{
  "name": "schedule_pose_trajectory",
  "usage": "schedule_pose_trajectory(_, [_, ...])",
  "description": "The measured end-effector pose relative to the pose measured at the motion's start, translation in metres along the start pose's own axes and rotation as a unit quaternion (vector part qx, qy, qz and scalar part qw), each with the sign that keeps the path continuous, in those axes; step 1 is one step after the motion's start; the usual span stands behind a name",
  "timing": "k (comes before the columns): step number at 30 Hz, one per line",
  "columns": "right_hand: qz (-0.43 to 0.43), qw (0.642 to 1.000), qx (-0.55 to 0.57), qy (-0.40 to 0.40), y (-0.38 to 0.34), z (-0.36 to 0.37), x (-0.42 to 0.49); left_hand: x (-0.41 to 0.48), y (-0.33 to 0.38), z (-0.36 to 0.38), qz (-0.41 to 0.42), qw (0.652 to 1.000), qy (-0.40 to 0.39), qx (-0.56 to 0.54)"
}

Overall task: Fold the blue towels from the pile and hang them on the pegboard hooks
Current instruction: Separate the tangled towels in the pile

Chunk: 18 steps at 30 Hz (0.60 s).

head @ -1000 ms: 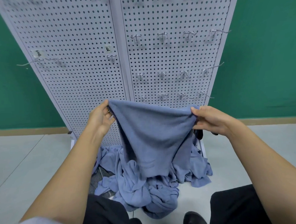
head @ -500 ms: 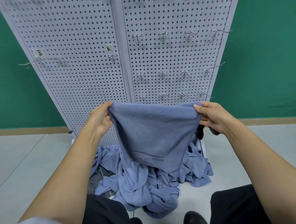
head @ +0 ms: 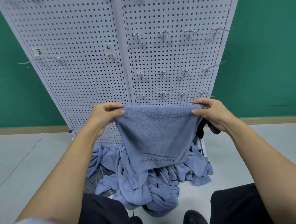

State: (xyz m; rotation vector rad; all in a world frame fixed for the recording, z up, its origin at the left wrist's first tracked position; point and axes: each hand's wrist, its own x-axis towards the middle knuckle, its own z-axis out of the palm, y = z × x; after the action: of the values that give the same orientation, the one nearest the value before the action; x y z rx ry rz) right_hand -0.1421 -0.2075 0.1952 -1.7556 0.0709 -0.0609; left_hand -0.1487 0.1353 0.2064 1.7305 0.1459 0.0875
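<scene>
**Inspector:** Report the grip, both hands.

**Me:** My left hand (head: 103, 116) pinches the upper left corner of the blue towel (head: 158, 133), with the thumb on my side and the fingers curled over the far side. My right hand (head: 211, 113) pinches the upper right corner in the same way. The top edge runs taut and nearly level between them.

**Inspector:** Where is the towel?

**Me:** It is held in the air before the lower edge of the pegboard (head: 85, 63), hanging flat toward me. I cannot tell how many layers it has. YOGA FITNESS is printed along its bottom edge, under a curved line. That edge hangs just over the pile (head: 146, 184).

**Inspector:** And the pile?

**Me:** Crumpled blue towels lie on the floor (head: 28, 158) at the foot of the pegboard, between the board and my knees. A grey striped cloth (head: 94, 180) shows at the pile's left edge.

**Inspector:** Hooks?

**Me:** The hooks (head: 162, 35) on the right panel stand in three rows of four, and the lowest row is just above the towel's top edge. The left panel has a few hooks under two handwritten labels (head: 108, 48).

**Inspector:** Anything else?

**Me:** There is a dark object (head: 200, 131) behind my right wrist, near the board's lower right corner. I cannot tell what it is.
</scene>
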Motion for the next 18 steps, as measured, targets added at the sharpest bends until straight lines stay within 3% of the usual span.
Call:
schedule_pose_trajectory(6, [-0.052, 0.98, -0.186, 0.045, 0.006, 0.0, 0.0, 0.001, -0.008, 0.001, 0.062, 0.986, 0.008, 0.153])
schedule_pose_trajectory(11, [-0.094, 0.955, -0.262, 0.102, 0.002, 0.001, -0.005, 0.003, -0.011, -0.001, 0.126, 0.961, 0.049, 0.241])
schedule_pose_trajectory(15, [-0.097, 0.943, -0.297, 0.117, 0.002, -0.002, -0.003, 0.005, -0.013, -0.008, 0.122, 0.975, 0.042, 0.183])
schedule_pose_trajectory(18, [-0.077, 0.968, -0.192, 0.139, 0.001, -0.005, -0.003, 0.008, -0.015, -0.015, 0.081, 0.992, 0.027, 0.095])
